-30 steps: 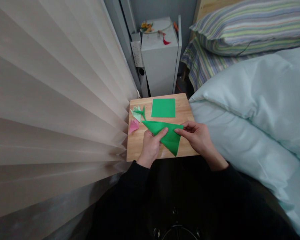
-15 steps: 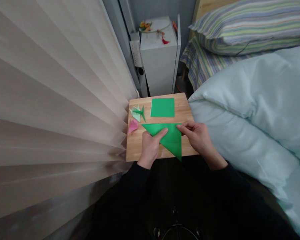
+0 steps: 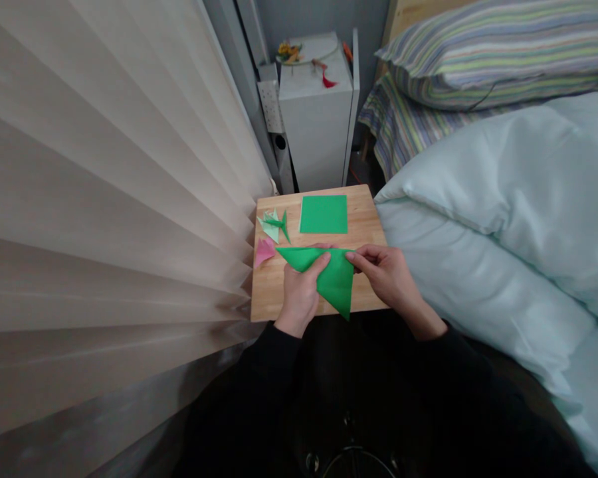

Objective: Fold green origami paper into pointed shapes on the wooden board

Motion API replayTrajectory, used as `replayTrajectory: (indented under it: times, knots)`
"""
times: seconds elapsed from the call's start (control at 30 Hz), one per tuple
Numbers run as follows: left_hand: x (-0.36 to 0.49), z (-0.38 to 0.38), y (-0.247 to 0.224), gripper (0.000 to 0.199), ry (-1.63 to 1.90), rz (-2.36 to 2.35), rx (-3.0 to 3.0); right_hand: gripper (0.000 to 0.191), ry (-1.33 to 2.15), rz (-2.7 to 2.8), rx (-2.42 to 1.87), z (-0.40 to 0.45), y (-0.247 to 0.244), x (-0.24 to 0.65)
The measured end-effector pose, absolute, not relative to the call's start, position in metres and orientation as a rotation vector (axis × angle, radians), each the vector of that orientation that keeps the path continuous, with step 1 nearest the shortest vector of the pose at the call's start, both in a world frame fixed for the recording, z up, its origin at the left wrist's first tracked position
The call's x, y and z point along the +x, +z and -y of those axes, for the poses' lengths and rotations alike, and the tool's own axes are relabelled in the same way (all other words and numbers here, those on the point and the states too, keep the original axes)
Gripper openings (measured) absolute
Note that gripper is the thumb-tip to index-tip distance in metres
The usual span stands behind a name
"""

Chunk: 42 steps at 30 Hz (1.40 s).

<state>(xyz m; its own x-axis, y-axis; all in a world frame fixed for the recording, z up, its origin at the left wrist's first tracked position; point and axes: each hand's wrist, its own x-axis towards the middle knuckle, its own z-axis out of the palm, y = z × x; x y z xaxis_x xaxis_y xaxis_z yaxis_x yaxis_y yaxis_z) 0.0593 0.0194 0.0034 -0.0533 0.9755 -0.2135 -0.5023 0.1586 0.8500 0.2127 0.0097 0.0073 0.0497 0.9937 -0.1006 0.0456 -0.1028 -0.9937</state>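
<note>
Between my two hands is a green paper triangle point(image 3: 336, 282), its long point toward the left and another corner hanging down. My left hand point(image 3: 301, 292) grips it near the middle, thumb on top and fingers behind. At its upper right corner, my right hand point(image 3: 386, 275) pinches the paper between thumb and fingers. Below the paper lies a small wooden table point(image 3: 272, 292). On it, beyond the triangle, rests a flat green square sheet or stack point(image 3: 323, 214). Folded green paper pieces point(image 3: 274, 226) and a pink folded piece point(image 3: 265, 252) lie at the left edge.
A pleated curtain point(image 3: 129, 199) borders the table on the left. Behind stands a white cabinet point(image 3: 313, 133) with small ornaments and a red tassel point(image 3: 327, 81). A bed with a pale quilt point(image 3: 503, 199) and striped pillow point(image 3: 503, 50) is at the right.
The paper triangle and my right hand have shifted slightly left, and the triangle's lower corner has swung left. My left hand has stayed almost in place.
</note>
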Motion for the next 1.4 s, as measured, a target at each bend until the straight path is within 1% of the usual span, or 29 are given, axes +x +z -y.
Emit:
replayTrajectory:
  times: [0.2,0.53,0.77,1.13,1.4]
  knots:
    - [0.061,-0.022,0.001,0.031,1.381,-1.018,0.611,0.042,1.229,1.173,-1.347,-0.01,0.005,0.211]
    - [0.063,-0.021,-0.002,0.041,1.428,-1.117,0.515,0.048,1.26,1.215,-1.35,-0.008,0.003,0.208]
    - [0.06,-0.022,-0.008,0.039,1.41,-1.119,0.567,0.044,1.355,1.218,-1.302,-0.007,-0.008,0.206]
    - [0.035,-0.038,-0.009,0.03,1.345,-1.104,0.642,0.041,1.237,1.316,-1.381,-0.008,-0.006,0.215]
    - [0.023,-0.045,0.002,0.033,1.377,-1.102,0.653,0.044,1.195,1.374,-1.406,-0.009,-0.004,0.219]
